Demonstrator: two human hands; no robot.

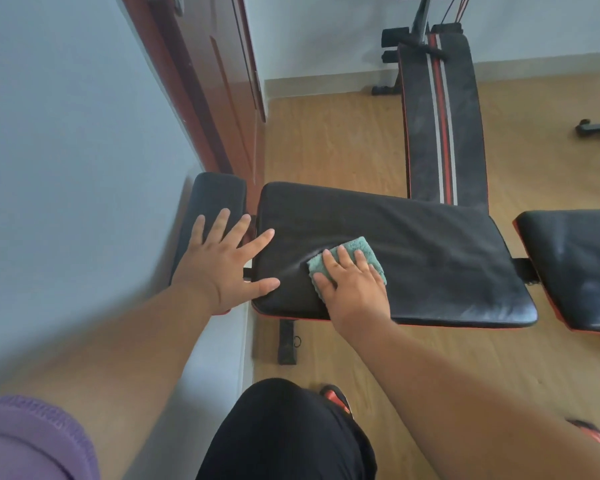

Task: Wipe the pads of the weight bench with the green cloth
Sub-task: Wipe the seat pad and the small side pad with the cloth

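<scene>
The weight bench has a wide black middle pad (430, 251), a small black pad (212, 195) at its left end by the wall, and another black pad (575, 265) to the right. A folded green cloth (355, 249) lies on the left part of the middle pad, and my right hand (352, 289) presses flat on it with fingers spread over the cloth. My left hand (226, 261) rests open, fingers apart, across the gap between the small left pad and the middle pad's left edge. The pad creases beside the cloth.
A pale wall (84, 168) runs along the left, with a red-brown door (215, 81) behind. A sit-up board (440, 109) with red and white stripes stands beyond the bench on the wooden floor (326, 133). My knee (284, 431) is below the bench's front edge.
</scene>
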